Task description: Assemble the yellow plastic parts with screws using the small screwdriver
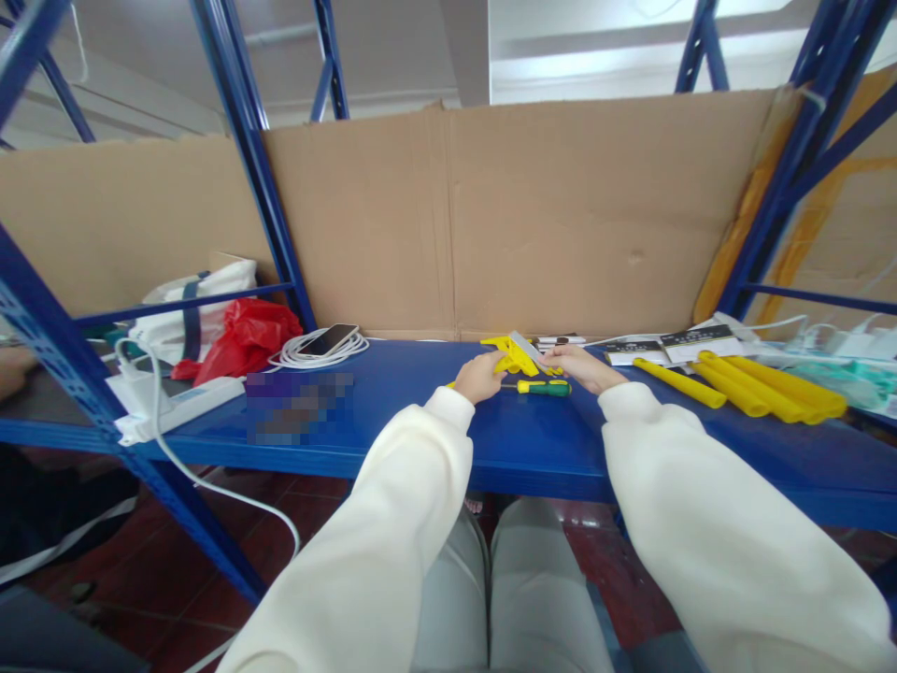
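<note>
Cream sleeves (406, 505) reach over the blue shelf (536, 444)! Left hand (478, 376) grips the yellow frame (515, 356), green-handled screwdriver (550, 387) lying between both grips, right hand (578, 365) pinching the pale plate (525, 346); contact's too small to judge. Best brace the frame, plate square, fingertips light.

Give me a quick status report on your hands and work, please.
Left hand holding yellow part. Right hand at pale flat piece beside it, exact grip unclear. Green-and-yellow screwdriver lying close by, between the hands.
</note>
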{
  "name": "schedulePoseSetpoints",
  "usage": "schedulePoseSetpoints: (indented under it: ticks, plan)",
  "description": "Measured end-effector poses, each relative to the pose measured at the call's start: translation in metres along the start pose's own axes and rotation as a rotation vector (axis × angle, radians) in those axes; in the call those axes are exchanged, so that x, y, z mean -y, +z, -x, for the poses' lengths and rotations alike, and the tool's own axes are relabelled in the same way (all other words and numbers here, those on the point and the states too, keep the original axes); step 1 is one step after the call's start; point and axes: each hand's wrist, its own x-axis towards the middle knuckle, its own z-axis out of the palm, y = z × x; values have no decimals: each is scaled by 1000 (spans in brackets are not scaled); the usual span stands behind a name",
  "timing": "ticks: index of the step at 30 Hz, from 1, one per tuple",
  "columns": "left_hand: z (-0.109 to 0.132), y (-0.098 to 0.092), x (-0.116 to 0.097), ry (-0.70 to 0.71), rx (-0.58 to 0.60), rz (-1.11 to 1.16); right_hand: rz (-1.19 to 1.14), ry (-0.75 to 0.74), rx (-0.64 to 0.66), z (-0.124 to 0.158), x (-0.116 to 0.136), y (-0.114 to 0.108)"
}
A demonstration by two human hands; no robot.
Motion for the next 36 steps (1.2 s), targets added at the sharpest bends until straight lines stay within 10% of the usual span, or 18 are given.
schedulePoseSetpoints:
  ticks: [36]
  plan:
    - [12, -9, -12, 185, 4, -179, -52, -8, 91, 5, 2, 8]
